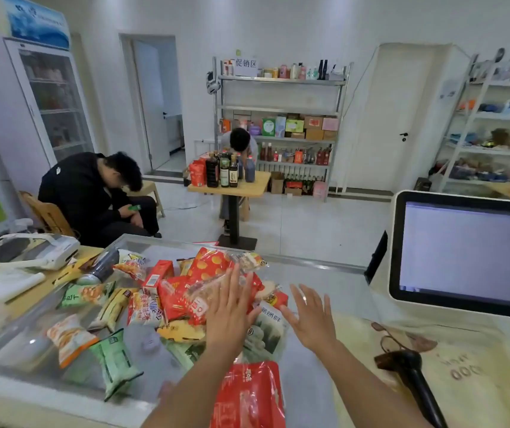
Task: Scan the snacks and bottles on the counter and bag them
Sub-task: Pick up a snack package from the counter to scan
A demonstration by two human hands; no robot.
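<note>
While both of your hands are spread flat with straight fingers, neither one is holding anything. Your left hand lies over the right side of the snack pile, on or just above a red pack; I cannot tell which. Your right hand hovers just right of the pile, over the glass counter.

The snacks are heaped in the middle of the counter and spill to the left. A dark bottle lies on its side at the heap's far left, and a big red bag sits nearest you, beside your left forearm. The scanner lies near right on the cloth, apart from both hands, with the screen beyond it. Nothing looks scanned or bagged yet.

The heap looks loose and slick, so a flat push could slide packs off the near-left edge; pick one pack rather than sweeping. The bottle may roll if the packs beside it shift. When you reach right for the scanner, your forearm could drag the red bag along. With so many packs alike, one could be bagged unscanned.
</note>
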